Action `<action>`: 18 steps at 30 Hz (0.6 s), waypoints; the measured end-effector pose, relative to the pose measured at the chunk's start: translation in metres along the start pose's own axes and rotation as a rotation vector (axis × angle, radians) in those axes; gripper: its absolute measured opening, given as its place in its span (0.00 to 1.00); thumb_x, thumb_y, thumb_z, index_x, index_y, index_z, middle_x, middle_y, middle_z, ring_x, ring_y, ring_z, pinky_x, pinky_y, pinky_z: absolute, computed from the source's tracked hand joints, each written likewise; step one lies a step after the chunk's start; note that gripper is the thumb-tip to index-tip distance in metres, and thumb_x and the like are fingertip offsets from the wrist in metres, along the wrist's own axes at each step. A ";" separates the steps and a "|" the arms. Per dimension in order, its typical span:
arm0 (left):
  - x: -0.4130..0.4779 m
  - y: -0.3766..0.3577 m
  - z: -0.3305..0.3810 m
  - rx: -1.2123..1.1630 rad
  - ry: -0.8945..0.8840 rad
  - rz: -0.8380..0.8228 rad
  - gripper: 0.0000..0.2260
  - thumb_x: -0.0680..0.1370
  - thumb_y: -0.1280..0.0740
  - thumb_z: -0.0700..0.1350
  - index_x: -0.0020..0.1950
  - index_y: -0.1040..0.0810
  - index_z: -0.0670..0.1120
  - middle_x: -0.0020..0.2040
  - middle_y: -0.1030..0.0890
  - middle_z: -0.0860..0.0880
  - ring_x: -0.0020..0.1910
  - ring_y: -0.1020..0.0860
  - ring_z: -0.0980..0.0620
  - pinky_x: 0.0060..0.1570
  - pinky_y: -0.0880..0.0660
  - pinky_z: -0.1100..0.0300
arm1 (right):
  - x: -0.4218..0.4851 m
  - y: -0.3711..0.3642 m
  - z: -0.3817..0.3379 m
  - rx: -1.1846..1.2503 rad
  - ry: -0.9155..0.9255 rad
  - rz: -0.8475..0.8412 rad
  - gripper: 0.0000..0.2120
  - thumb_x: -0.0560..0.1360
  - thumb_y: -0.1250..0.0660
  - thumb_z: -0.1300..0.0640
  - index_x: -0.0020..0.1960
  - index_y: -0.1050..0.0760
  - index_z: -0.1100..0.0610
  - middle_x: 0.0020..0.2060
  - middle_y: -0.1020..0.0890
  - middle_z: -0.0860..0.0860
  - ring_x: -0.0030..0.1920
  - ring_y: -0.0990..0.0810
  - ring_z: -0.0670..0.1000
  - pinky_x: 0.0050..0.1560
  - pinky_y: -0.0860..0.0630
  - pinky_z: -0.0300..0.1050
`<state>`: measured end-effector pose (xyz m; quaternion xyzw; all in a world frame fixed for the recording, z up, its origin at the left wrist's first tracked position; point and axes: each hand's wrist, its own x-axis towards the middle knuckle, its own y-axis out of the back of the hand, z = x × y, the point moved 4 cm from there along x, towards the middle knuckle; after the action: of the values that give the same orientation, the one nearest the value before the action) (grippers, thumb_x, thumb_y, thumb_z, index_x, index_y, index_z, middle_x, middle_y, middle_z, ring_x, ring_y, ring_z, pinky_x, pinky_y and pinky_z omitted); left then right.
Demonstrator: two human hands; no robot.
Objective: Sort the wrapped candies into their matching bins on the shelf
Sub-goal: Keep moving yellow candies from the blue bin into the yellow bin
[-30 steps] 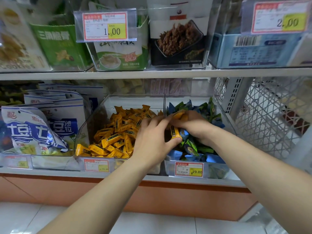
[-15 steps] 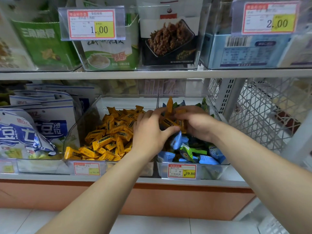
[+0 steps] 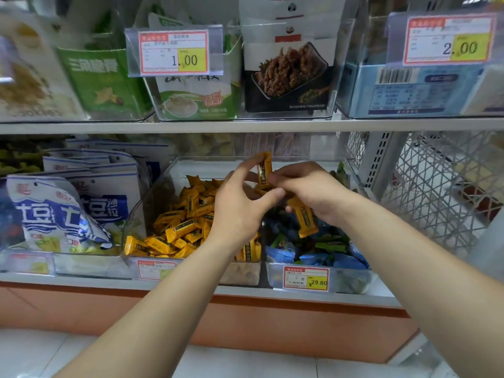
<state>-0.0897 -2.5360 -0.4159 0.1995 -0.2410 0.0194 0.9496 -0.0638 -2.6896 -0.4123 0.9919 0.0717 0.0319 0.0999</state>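
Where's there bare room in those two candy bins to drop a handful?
Bare floor shows only at the back of the left bin, between the yellow pile and its rear wall. The front is heaped. The right bin looks full, and the left hand and right hand grip yellow candies over the divider.

Centre frame: we see the left hand [image 3: 240, 205] and the right hand [image 3: 313, 192] meeting above two clear bins on the lower shelf. Fingers of both hands pinch an upright yellow candy [image 3: 264, 169], and a second yellow candy [image 3: 305, 220] hangs from the right hand's grip. The left bin [image 3: 155, 197] holds yellow candies [image 3: 180, 227]. The right bin [image 3: 351, 279], with a price tag [image 3: 305, 278] marked 29.80, holds blue and green candies [image 3: 321, 246].
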 end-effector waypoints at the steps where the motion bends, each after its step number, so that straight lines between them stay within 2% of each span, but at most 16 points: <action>1: 0.000 0.008 -0.002 0.029 0.003 0.019 0.24 0.72 0.24 0.52 0.67 0.24 0.57 0.50 0.18 0.55 0.49 0.19 0.59 0.52 0.22 0.60 | 0.003 -0.007 -0.003 0.003 0.003 0.013 0.09 0.79 0.33 0.52 0.49 0.17 0.56 0.43 0.14 0.54 0.39 0.18 0.53 0.34 0.24 0.43; 4: 0.003 0.031 -0.007 0.061 0.003 0.066 0.16 0.72 0.24 0.54 0.58 0.20 0.54 0.49 0.17 0.58 0.50 0.20 0.62 0.52 0.23 0.63 | 0.011 -0.032 -0.013 0.065 -0.014 0.056 0.09 0.81 0.36 0.52 0.51 0.18 0.53 0.46 0.15 0.53 0.44 0.19 0.53 0.39 0.22 0.45; 7: 0.007 0.052 -0.019 0.071 0.036 0.129 0.16 0.72 0.25 0.55 0.58 0.18 0.53 0.49 0.16 0.59 0.50 0.19 0.64 0.52 0.23 0.65 | 0.021 -0.053 -0.021 0.264 -0.051 0.087 0.09 0.80 0.37 0.56 0.55 0.19 0.55 0.50 0.16 0.53 0.51 0.18 0.54 0.52 0.20 0.49; 11: 0.011 0.078 -0.044 0.189 0.088 0.188 0.17 0.72 0.25 0.55 0.59 0.18 0.52 0.49 0.17 0.61 0.45 0.21 0.68 0.44 0.28 0.78 | 0.037 -0.064 -0.029 0.364 0.053 0.145 0.12 0.79 0.38 0.65 0.49 0.19 0.53 0.45 0.17 0.49 0.44 0.21 0.49 0.46 0.23 0.40; 12: 0.010 0.080 -0.052 0.283 0.091 0.144 0.18 0.74 0.25 0.53 0.62 0.19 0.51 0.51 0.18 0.58 0.46 0.21 0.66 0.44 0.29 0.78 | 0.040 -0.065 -0.027 0.236 0.110 0.141 0.12 0.79 0.38 0.66 0.52 0.19 0.52 0.47 0.18 0.49 0.46 0.21 0.48 0.46 0.24 0.38; 13: 0.009 0.080 -0.060 0.383 0.105 0.074 0.20 0.75 0.26 0.52 0.65 0.21 0.50 0.55 0.18 0.54 0.49 0.20 0.61 0.46 0.29 0.75 | 0.043 -0.065 -0.022 -0.003 0.156 0.118 0.13 0.79 0.38 0.65 0.55 0.20 0.51 0.51 0.18 0.48 0.50 0.20 0.48 0.49 0.24 0.37; 15: 0.007 0.078 -0.073 0.532 0.153 -0.065 0.23 0.77 0.29 0.52 0.71 0.26 0.51 0.59 0.19 0.47 0.55 0.20 0.49 0.48 0.26 0.63 | 0.047 -0.062 -0.007 -0.532 0.169 0.040 0.14 0.80 0.37 0.62 0.61 0.22 0.49 0.62 0.21 0.47 0.61 0.24 0.48 0.59 0.27 0.40; 16: 0.007 0.078 -0.075 0.560 0.165 -0.099 0.24 0.77 0.30 0.53 0.72 0.29 0.51 0.61 0.20 0.46 0.57 0.20 0.45 0.49 0.26 0.60 | 0.049 -0.057 0.001 -0.689 0.155 0.027 0.13 0.80 0.36 0.60 0.62 0.22 0.49 0.65 0.24 0.48 0.65 0.26 0.50 0.62 0.30 0.42; 18: 0.008 0.079 -0.073 0.579 0.151 -0.107 0.29 0.77 0.31 0.56 0.76 0.34 0.51 0.67 0.23 0.45 0.62 0.22 0.44 0.55 0.25 0.57 | 0.047 -0.043 0.007 -0.786 0.157 0.054 0.13 0.78 0.32 0.52 0.62 0.23 0.49 0.66 0.25 0.49 0.68 0.29 0.52 0.64 0.34 0.44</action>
<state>-0.0603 -2.4354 -0.4416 0.4721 -0.1431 0.0522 0.8683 -0.0227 -2.6423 -0.4252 0.8742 0.0352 0.1351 0.4651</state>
